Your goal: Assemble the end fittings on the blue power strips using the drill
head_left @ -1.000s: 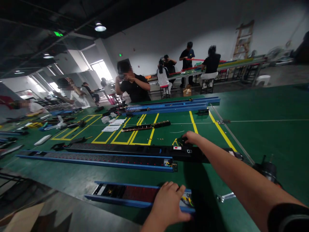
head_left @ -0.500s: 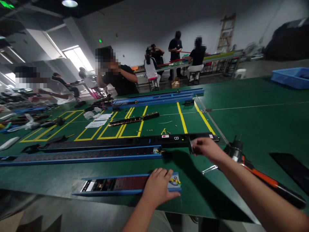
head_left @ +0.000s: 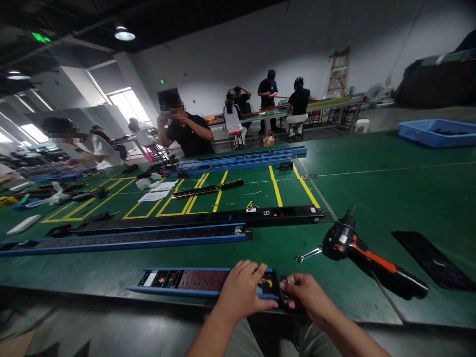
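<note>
**Two hands at the right end of a short blue-railed power strip**

A long green-topped counter with yellow lane markings fills the view, and a co-worker stands among others at a far bench. Across the counter lie a black power strip lettered B and a long blue-railed power strip. Closest to the person, a short blue-railed power strip lies near the counter's edge, its long axis running left to right. An orange-and-black cordless drill rests to the right. The left hand is nearer, lying on the strip's right end with its grip spread, not clamped. The right hand sits just beyond that end, its grip drawn together on a dark piece that is hard to make out. Yellow wires show beside the left hand's fingers, partly hidden.
</note>
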Demonstrator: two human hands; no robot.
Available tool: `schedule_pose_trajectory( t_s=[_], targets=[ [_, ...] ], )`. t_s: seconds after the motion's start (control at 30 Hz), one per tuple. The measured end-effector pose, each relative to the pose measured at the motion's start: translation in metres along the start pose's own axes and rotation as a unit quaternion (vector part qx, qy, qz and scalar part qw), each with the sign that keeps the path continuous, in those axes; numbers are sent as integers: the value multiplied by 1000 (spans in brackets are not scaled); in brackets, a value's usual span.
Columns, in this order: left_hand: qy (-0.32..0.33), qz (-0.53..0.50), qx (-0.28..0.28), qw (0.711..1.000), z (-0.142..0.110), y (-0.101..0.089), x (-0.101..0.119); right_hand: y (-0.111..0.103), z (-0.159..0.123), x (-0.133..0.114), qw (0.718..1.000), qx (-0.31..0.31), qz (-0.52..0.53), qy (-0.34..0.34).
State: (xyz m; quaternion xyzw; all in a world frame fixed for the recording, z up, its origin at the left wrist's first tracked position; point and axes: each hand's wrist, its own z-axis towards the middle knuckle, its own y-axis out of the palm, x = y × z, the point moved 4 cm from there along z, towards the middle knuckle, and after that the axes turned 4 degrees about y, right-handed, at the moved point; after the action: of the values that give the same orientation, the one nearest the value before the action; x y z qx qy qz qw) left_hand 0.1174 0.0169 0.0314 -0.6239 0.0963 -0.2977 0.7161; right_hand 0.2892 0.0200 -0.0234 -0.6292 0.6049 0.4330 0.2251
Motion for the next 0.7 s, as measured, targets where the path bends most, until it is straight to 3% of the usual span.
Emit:
schedule_pose_trajectory(
  t_s=[0.2,0.4,0.7],
  targets=[
    [2,-5,-9,1000,-2,1,7,-4,-5,5,1000,-11,-7,-3],
    [-5,3,-22,1000,0,4,9,-9,-2,12,1000,17,-12,22],
    [-2,7,-40,999,5,-3,10,-12,0,14,998,10,-16,68]
  ],
)
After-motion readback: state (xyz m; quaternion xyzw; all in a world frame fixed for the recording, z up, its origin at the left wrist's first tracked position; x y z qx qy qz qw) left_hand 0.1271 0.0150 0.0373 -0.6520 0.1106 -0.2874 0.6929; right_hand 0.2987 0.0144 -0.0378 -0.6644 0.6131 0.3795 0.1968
